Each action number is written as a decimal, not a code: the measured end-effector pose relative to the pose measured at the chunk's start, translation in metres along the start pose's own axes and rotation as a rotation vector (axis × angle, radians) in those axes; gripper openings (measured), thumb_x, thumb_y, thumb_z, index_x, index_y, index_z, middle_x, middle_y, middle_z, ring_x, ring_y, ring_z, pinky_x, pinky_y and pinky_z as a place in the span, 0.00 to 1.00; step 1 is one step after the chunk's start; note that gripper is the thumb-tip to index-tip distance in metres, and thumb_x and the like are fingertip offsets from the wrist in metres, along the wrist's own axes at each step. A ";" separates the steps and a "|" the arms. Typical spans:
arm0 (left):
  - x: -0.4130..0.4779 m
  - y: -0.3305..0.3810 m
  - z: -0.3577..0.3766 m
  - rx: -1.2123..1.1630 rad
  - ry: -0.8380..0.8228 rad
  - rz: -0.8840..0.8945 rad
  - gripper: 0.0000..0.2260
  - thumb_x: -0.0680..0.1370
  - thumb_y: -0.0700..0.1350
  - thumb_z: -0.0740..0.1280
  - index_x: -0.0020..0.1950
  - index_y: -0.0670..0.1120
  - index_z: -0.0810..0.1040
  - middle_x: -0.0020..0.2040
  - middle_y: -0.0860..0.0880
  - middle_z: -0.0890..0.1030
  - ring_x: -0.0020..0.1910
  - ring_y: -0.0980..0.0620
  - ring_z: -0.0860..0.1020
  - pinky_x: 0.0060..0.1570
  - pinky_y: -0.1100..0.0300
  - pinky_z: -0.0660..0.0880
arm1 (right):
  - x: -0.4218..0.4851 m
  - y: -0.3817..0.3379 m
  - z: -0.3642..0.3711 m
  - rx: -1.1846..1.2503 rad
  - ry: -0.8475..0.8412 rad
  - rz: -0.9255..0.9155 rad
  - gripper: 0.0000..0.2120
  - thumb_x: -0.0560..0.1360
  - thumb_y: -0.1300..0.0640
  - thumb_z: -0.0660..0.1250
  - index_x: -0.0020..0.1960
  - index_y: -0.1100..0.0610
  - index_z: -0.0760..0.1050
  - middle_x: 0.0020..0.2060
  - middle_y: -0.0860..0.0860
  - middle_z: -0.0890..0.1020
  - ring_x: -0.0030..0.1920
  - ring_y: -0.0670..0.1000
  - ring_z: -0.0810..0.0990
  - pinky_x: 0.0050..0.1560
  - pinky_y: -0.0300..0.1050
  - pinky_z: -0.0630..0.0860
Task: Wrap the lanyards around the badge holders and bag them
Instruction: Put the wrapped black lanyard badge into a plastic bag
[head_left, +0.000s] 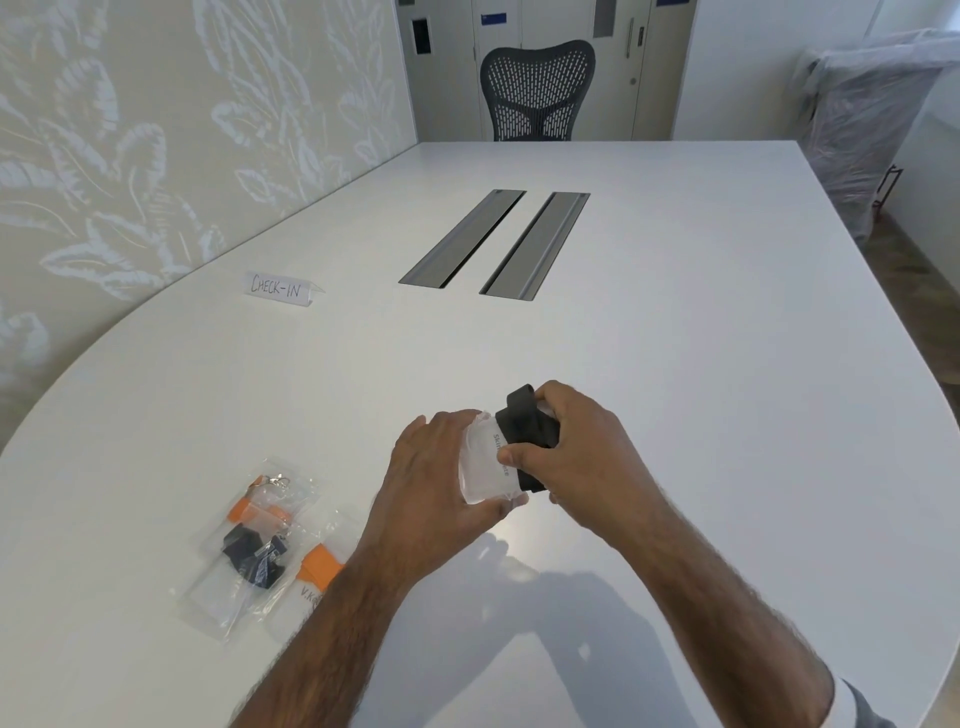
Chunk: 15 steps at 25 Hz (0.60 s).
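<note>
bagging | left grip (431, 467) holds bag (474, 475) | right grip (582, 447) clamps wrapped badge holder (501, 453) | keep lanyard (522, 423) pinned, slide straight

The left hand (439, 470) and right hand (579, 457) grip a badge holder (485, 470) (black lanyard (527, 428) wrapped round).

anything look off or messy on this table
Nothing is spilled or damaged. The only untidy spot is the filled bags, which lie askew and overlap on the table. The left hand and right hand grip the badge holder, with the black lanyard wrapped round it.
</note>
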<state>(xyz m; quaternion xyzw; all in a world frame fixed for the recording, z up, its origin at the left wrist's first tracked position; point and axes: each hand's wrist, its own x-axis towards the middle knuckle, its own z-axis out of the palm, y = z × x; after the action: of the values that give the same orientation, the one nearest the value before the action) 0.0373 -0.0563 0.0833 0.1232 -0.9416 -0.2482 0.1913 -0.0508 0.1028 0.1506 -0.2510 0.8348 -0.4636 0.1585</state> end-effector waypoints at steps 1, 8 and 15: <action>0.001 0.002 0.000 0.037 0.002 0.029 0.32 0.68 0.67 0.71 0.68 0.55 0.68 0.57 0.64 0.71 0.57 0.59 0.70 0.71 0.52 0.67 | 0.000 0.000 0.003 -0.002 -0.013 -0.006 0.13 0.73 0.54 0.75 0.51 0.50 0.73 0.47 0.42 0.81 0.43 0.46 0.80 0.39 0.45 0.80; 0.005 0.000 0.004 0.171 0.038 0.104 0.29 0.67 0.56 0.72 0.65 0.49 0.70 0.56 0.54 0.77 0.55 0.50 0.77 0.76 0.47 0.63 | 0.000 0.001 -0.003 0.093 -0.167 0.038 0.12 0.83 0.52 0.60 0.47 0.60 0.73 0.42 0.55 0.81 0.33 0.51 0.77 0.43 0.58 0.80; 0.008 0.009 0.008 0.202 0.052 0.168 0.24 0.72 0.59 0.67 0.62 0.47 0.73 0.48 0.54 0.75 0.50 0.51 0.77 0.78 0.51 0.58 | 0.001 0.006 0.010 0.173 -0.064 0.028 0.17 0.79 0.56 0.66 0.35 0.63 0.69 0.29 0.51 0.69 0.31 0.49 0.65 0.32 0.42 0.63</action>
<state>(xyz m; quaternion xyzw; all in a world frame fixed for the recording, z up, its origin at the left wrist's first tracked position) 0.0254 -0.0476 0.0841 0.0691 -0.9635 -0.1320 0.2223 -0.0480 0.0979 0.1407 -0.2390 0.7896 -0.5237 0.2127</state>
